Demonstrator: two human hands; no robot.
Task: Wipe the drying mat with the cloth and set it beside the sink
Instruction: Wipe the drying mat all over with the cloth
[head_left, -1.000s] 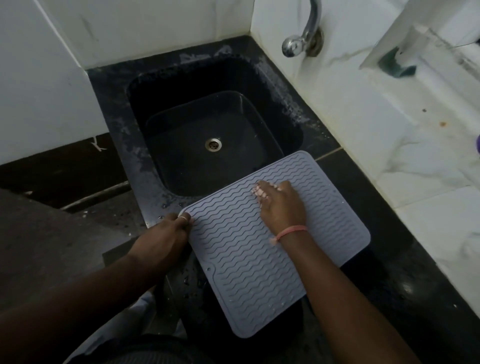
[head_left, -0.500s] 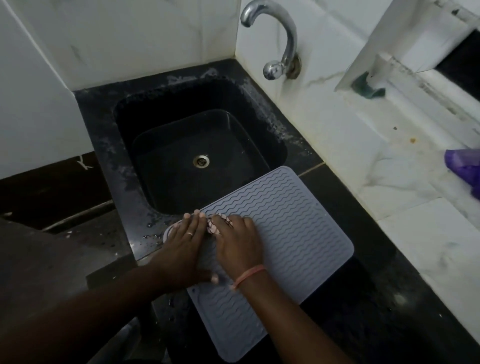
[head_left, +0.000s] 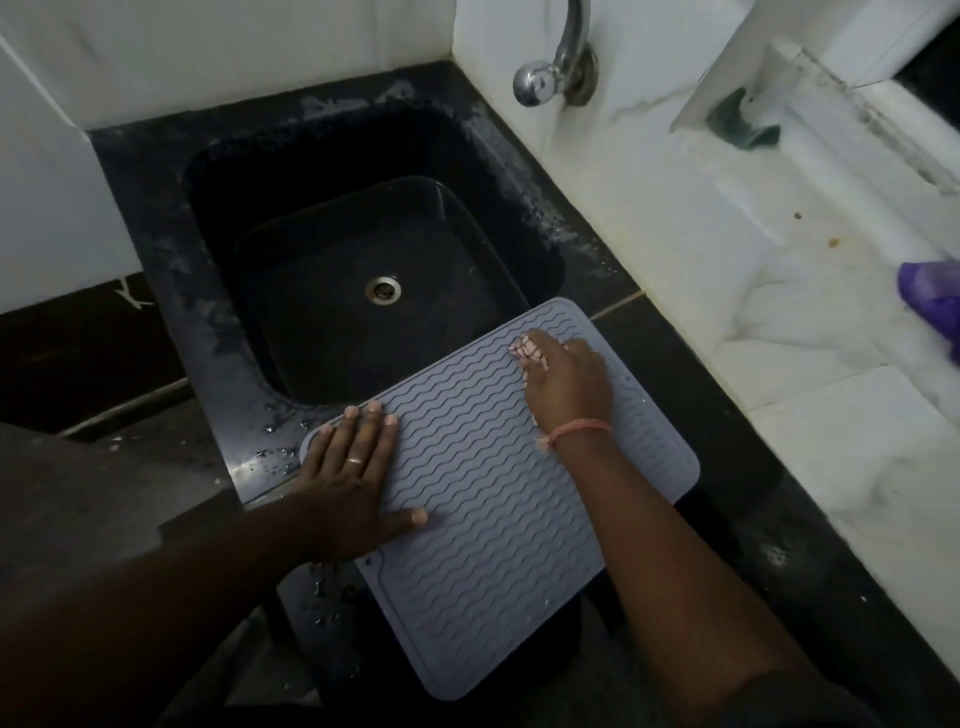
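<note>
A grey ridged drying mat (head_left: 483, 499) lies on the dark counter at the sink's near right corner, its near end hanging past the counter edge. My left hand (head_left: 348, 483) presses flat on the mat's left side, fingers straight. Near the mat's far corner, my right hand (head_left: 566, 382) presses a small pink and white cloth (head_left: 527, 349) against the mat; only the cloth's edge shows past the fingers.
The black sink (head_left: 363, 270) with a metal drain lies behind the mat. A chrome tap (head_left: 558, 62) juts from the white tiled wall at right. A purple object (head_left: 932, 296) sits on the white ledge. Water drops dot the counter (head_left: 691, 395) by the left hand.
My right hand has swept the cloth from the mat's left edge to its far right corner. The left hand has stayed flat on the mat's left side.
</note>
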